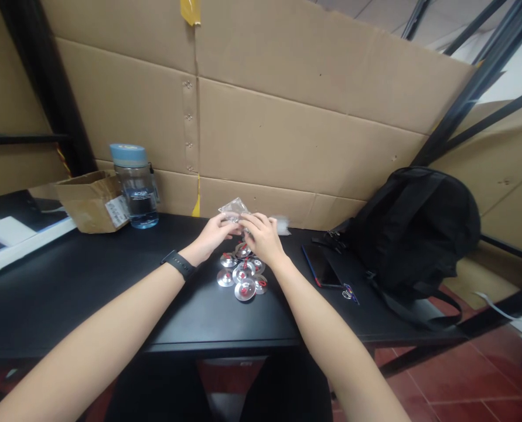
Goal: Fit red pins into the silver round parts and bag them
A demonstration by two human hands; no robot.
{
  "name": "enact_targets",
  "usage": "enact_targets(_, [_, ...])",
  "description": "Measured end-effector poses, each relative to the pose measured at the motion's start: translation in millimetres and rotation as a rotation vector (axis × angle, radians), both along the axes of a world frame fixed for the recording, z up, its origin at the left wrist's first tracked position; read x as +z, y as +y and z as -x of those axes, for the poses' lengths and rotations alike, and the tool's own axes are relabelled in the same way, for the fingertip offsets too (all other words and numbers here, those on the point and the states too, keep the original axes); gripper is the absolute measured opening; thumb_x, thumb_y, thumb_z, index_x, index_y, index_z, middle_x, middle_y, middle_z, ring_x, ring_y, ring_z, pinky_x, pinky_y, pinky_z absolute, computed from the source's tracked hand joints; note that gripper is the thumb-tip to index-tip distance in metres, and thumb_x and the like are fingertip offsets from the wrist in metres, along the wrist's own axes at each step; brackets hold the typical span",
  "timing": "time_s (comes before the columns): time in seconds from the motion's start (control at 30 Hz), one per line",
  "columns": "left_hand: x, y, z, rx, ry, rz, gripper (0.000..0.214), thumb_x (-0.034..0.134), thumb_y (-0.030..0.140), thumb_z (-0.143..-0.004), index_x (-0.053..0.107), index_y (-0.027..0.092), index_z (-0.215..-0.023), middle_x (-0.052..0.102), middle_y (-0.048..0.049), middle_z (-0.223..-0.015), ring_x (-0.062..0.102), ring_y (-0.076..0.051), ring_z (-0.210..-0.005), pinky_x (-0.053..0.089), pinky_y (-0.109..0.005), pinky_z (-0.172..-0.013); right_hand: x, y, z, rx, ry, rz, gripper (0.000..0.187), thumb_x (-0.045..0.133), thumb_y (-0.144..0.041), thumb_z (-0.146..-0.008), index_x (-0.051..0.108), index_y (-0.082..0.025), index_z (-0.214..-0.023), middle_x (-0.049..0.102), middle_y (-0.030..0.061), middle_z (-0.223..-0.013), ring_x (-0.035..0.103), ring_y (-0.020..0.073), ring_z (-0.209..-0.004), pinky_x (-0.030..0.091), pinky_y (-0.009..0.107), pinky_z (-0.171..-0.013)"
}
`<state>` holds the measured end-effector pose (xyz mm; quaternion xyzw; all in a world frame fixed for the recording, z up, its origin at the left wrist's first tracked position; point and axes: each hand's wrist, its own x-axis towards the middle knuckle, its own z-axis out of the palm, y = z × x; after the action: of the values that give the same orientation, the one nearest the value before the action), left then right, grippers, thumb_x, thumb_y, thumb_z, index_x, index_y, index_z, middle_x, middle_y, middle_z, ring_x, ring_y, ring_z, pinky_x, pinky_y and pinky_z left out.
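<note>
My left hand (214, 231) and my right hand (263, 235) meet over the black table (89, 281), both pinching a small clear plastic bag (233, 208) held just above it. A black band circles my left wrist. Directly below the hands lies a cluster of several small shiny metal discs with red parts (243, 275), flat on the table. The right hand partly covers the farthest discs.
A blue-capped water bottle (135, 187) and an open cardboard box (91, 199) stand at the back left. A dark phone (320, 266) lies right of the discs beside a black backpack (414, 228). Cardboard sheets (287, 117) wall the back. A small white wad (282, 224) lies behind my right hand.
</note>
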<state>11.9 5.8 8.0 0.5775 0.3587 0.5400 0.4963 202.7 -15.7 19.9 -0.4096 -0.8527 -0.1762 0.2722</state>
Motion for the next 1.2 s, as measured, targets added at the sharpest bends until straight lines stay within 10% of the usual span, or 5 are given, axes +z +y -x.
enact_targets(0.5, [-5.1,8,5,0.202,0.151,-0.123,0.023,0.073,0.038,-0.082,0.068,0.019,-0.094,0.079,-0.0055,-0.085,0.077,-0.022,-0.079,0.056,-0.030,-0.073,-4.6,19,-12,0.042,0.078,-0.150,0.020,0.056,-0.018,-0.102,0.075,-0.022,-0.107,0.076,0.0079,-0.116,0.061,0.0218,-0.101,0.034,0.037,-0.088])
enact_targets(0.7, [-10.6,18,20,0.420,0.380,-0.258,0.017,0.059,0.035,-0.089,0.069,0.021,-0.094,0.078,-0.0026,-0.080,0.074,-0.019,-0.073,0.054,-0.029,-0.074,3.5,36,-74,-0.268,0.303,-0.186,0.024,0.057,-0.013,-0.096,0.077,-0.022,-0.107,0.074,0.0082,-0.113,0.063,0.0240,-0.105,0.037,0.036,-0.089])
enact_targets(0.87, [-11.1,15,25,0.396,0.572,-0.317,0.015,0.056,0.022,-0.083,0.069,0.023,-0.092,0.079,-0.0010,-0.080,0.075,-0.021,-0.076,0.052,-0.030,-0.076,-8.4,45,-112,-0.463,0.122,0.012,0.026,0.052,-0.014,-0.095,0.075,-0.020,-0.106,0.071,0.0096,-0.113,0.062,0.0239,-0.107,0.042,0.033,-0.093])
enact_targets(1.2, [-6.5,7,21,0.301,0.713,-0.519,0.017,0.056,0.021,-0.087,0.070,0.022,-0.097,0.078,-0.0015,-0.086,0.070,-0.019,-0.073,0.049,-0.029,-0.073,-33.3,64,-92,-0.546,-0.086,0.296,0.040,0.056,-0.029,-0.094,0.070,-0.016,-0.129,0.066,0.0150,-0.136,0.057,0.0296,-0.125,0.042,0.038,-0.102])
